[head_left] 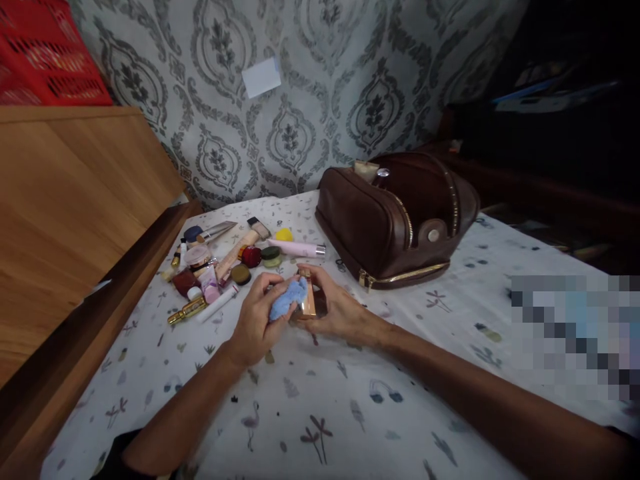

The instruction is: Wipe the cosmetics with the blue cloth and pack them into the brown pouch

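Observation:
Near the middle of the patterned white sheet, my left hand [257,320] is closed around a bunched blue cloth [289,299]. The cloth presses against the side of a shiny gold and clear item [307,300], perhaps a bottle or compact. My right hand [337,307] grips that item from the right, thumb and fingers wrapped round its edges. Behind my hands lie a pink tube [297,249], a green-lidded jar [271,257] and a red round container [250,256]. A brown leather bag [367,227] stands open beyond my right hand.
Several cosmetics lie at the left, among them a gold tube [187,311] and a white tube [218,303]. A wooden cabinet [75,220] borders the left side, with a red basket [50,60] on it. The patterned wall [220,93] rises behind.

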`<state>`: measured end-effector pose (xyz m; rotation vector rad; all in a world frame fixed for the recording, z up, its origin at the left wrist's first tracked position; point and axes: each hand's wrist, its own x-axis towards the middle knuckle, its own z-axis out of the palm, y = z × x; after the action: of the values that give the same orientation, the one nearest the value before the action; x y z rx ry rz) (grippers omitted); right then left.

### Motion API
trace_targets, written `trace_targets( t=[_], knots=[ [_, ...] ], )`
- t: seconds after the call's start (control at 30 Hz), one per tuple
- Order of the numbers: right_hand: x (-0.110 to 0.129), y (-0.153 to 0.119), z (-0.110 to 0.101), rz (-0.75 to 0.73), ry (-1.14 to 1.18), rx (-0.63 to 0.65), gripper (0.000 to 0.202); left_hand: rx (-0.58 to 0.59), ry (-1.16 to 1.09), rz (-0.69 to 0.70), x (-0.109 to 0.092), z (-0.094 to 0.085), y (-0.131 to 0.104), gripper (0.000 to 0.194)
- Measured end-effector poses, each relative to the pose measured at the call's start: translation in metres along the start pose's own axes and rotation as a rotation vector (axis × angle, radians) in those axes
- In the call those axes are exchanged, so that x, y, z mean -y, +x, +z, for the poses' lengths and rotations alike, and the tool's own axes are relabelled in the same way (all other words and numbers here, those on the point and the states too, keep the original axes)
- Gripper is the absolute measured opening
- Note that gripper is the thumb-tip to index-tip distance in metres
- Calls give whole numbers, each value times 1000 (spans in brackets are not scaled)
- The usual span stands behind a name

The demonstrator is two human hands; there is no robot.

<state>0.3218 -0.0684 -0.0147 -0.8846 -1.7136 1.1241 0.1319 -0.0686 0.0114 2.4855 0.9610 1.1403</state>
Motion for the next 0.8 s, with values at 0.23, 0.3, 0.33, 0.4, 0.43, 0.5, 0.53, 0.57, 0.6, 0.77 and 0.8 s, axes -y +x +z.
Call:
trace_targets(
  t=[0.23, 0.3, 0.33, 0.4, 0.43, 0.5, 0.53, 0.57, 0.6, 0.77, 0.8],
  knots=[
    [-2, 2, -6, 41, 84, 45, 88, -70, -25, 1, 9, 6, 0, 21],
    [0, 1, -5, 32, 73, 55, 92, -139, -26, -9, 7, 5, 1, 24],
    [0, 0, -5, 21, 64, 63, 93, -160, -20, -13, 7, 5, 1, 25],
    [2, -1, -4, -1, 43, 78, 94, -165, -11, -17, 6, 3, 1, 28],
    [3, -2, -4, -5, 37, 85, 93, -157, -11, -21, 7, 3, 1, 28],
    [5, -2, -4, 6, 49, 98, 94, -136, -14, -40, 9, 2, 0, 28],
    [6, -2, -4, 14, 67, 105, 94, -126, -16, -57, 10, 3, 0, 28],
    [6, -1, -5, 18, 90, 110, 95, -117, -16, -78, 12, 3, 0, 27],
    [7, -1, -5, 24, 111, 114, 96, -105, -13, -103, 14, 3, 0, 27],
    [4, 2, -8, 83, 175, 109, 97, 33, 107, -234, 21, 1, 0, 30],
    [2, 2, -9, 91, 191, 114, 97, 73, 154, -249, 22, -1, 0, 31]
  ],
)
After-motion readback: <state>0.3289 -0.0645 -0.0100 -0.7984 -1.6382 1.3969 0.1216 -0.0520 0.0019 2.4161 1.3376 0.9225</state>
